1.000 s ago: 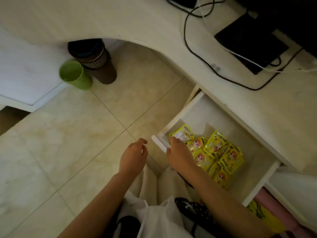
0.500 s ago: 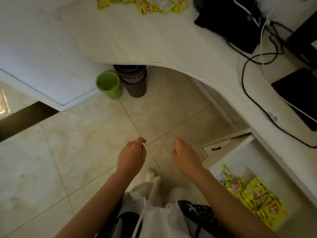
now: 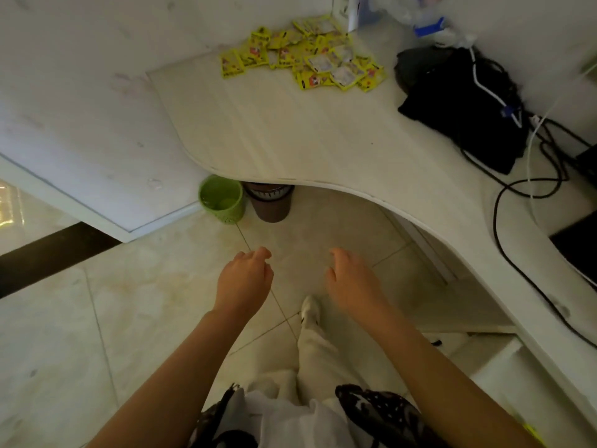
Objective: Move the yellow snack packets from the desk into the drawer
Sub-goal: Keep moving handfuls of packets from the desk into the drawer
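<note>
Several yellow snack packets (image 3: 303, 56) lie in a loose heap at the far end of the curved white desk (image 3: 290, 134). The open white drawer (image 3: 504, 360) shows only as a corner at the lower right, its inside mostly hidden by my right forearm. My left hand (image 3: 244, 279) and my right hand (image 3: 353, 281) hover side by side above the tiled floor, well short of the packets. Both hold nothing, with fingers loosely curled.
A green bin (image 3: 223, 198) and a brown bin (image 3: 270, 202) stand on the floor under the desk edge. A black bag (image 3: 462, 101) with a white cable and black cables (image 3: 504, 202) lie on the desk's right side. My leg and shoe (image 3: 310, 310) are below.
My right hand has left the drawer and both hands now hang empty over the floor. The view has swung up and left, bringing the packet heap on the desk into sight.
</note>
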Action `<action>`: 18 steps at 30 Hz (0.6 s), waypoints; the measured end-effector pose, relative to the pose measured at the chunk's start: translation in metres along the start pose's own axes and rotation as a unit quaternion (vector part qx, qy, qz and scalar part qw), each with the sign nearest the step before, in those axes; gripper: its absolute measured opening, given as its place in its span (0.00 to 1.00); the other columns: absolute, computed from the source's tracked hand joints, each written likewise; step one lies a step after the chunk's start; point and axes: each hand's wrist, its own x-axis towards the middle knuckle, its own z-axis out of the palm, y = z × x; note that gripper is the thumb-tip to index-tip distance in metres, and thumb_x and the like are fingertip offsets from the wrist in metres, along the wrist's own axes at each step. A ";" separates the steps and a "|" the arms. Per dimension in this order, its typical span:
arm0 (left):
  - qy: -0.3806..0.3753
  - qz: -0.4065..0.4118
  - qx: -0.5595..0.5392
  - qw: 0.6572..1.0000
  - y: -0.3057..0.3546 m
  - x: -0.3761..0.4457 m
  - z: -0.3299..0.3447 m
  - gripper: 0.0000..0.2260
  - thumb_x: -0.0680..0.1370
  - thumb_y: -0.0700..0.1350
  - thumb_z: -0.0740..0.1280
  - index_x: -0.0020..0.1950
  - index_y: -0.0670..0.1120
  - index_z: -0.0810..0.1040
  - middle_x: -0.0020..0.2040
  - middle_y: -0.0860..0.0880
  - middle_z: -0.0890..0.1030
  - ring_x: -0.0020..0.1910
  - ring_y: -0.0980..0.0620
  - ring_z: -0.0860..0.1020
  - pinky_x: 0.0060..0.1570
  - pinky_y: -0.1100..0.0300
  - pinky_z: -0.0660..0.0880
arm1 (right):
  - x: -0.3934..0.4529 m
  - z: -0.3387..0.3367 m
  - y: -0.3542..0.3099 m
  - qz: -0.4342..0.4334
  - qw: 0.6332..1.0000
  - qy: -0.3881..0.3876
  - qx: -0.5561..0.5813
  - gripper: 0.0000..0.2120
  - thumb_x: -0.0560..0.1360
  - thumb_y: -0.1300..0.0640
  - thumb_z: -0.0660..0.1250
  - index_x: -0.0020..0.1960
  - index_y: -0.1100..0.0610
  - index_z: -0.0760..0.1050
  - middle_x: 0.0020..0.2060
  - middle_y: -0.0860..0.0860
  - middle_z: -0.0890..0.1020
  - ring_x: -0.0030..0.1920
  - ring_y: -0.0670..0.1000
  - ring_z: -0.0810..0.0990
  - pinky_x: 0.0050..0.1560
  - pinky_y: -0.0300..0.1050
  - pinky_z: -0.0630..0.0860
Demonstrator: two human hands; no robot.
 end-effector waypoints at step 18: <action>-0.013 -0.057 -0.010 0.998 -0.009 0.217 -0.034 0.11 0.80 0.47 0.58 0.60 0.48 0.76 0.53 0.50 0.82 0.51 0.50 0.78 0.48 0.55 0.76 | 0.227 -0.068 -0.040 -0.055 0.998 -0.024 -0.031 0.18 0.81 0.54 0.53 0.69 0.55 0.66 0.60 0.54 0.76 0.58 0.56 0.74 0.55 0.51 0.74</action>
